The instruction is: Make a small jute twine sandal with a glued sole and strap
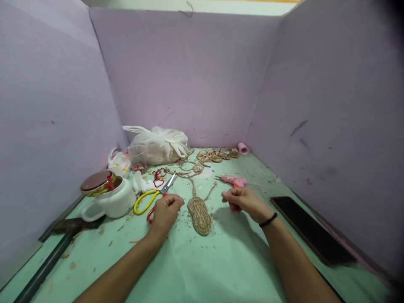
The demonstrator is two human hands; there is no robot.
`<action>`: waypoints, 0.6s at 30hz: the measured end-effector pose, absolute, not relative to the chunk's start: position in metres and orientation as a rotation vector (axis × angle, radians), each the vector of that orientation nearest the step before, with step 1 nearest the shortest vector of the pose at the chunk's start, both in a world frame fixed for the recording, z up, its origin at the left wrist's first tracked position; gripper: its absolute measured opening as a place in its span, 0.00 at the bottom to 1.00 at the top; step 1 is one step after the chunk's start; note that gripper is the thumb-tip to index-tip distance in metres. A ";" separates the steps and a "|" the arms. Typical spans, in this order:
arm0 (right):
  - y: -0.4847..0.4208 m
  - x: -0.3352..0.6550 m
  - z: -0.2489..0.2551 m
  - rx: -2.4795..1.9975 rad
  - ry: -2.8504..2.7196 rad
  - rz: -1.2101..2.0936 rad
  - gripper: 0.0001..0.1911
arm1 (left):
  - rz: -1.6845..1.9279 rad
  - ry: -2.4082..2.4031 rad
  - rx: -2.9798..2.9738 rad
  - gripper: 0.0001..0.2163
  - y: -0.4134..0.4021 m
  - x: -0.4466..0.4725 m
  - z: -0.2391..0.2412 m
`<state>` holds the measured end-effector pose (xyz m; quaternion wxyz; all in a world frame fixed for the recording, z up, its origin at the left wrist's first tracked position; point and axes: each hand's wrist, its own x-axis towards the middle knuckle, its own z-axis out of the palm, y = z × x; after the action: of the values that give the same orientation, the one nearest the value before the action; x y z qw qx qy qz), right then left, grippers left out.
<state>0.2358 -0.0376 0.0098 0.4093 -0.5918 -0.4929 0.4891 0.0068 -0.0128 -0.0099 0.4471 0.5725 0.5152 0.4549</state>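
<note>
A coiled jute rope sole [200, 215], shaped like a figure eight, lies flat on the green tabletop with two loose cord ends running away from it. Left of it, my left hand [166, 211] rests with its fingers curled and thumb pressed in; whatever it may hold is hidden. Scissors [146, 203] with yellow and red handles lie beside and partly behind that hand. My right hand [244, 203], a black band at its wrist, is raised to the right of the sole with its fingertips pinched together. Just behind it lies a pink glue gun [232, 180].
At left stand a white mug [118, 200] with a lid tilted on it and a hammer [52, 256]. Farther back are a white plastic bag [158, 145], red bead string [159, 176], small jute pieces [217, 156] and a pink roll [243, 148]. A black phone [311, 229] lies right.
</note>
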 end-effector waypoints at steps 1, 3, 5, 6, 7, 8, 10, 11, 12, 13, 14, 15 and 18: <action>-0.037 0.237 0.011 -1.477 -1.228 1.134 0.16 | 1.143 1.271 1.446 0.10 -0.012 0.005 -0.009; -0.034 0.236 0.012 -1.446 -1.196 0.946 0.16 | 1.143 1.264 1.497 0.10 -0.013 0.003 -0.006; -0.032 0.233 0.011 -1.413 -1.166 0.779 0.17 | 1.125 1.272 1.534 0.09 -0.015 0.002 -0.003; -0.031 0.231 0.010 -1.399 -1.151 0.711 0.17 | 1.121 1.282 1.547 0.08 -0.016 0.001 -0.001; -0.030 0.229 0.009 -1.388 -1.134 0.655 0.18 | 1.123 1.292 1.556 0.08 -0.017 0.001 0.001; -0.030 0.229 0.008 -1.382 -1.117 0.611 0.18 | 1.127 1.301 1.564 0.09 -0.019 0.000 0.002; -0.029 0.229 0.007 -1.382 -1.089 0.545 0.18 | 1.139 1.305 1.560 0.10 -0.020 -0.001 0.002; -0.029 0.231 0.007 -1.388 -1.085 0.522 0.18 | 1.149 1.299 1.543 0.11 -0.019 -0.002 0.001; -0.029 0.233 0.007 -1.398 -1.090 0.503 0.18 | 1.160 1.291 1.517 0.12 -0.019 -0.003 0.000; -0.028 0.236 0.008 -1.413 -1.104 0.487 0.18 | 1.168 1.284 1.490 0.12 -0.018 -0.004 -0.002; -0.026 0.240 0.008 -1.433 -1.128 0.473 0.19 | 1.171 1.283 1.470 0.12 -0.017 -0.004 -0.005; -0.024 0.243 0.009 -1.458 -1.162 0.458 0.19 | 1.163 1.293 1.460 0.12 -0.016 -0.004 -0.007; -0.014 0.250 0.010 -1.533 -1.341 0.405 0.17 | 1.078 1.364 1.506 0.11 -0.015 -0.001 -0.010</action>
<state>0.2500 -0.0142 0.0095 0.5078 -0.6358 -0.5564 0.1681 -0.0012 -0.0150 -0.0104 0.4083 0.5977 0.5414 0.4277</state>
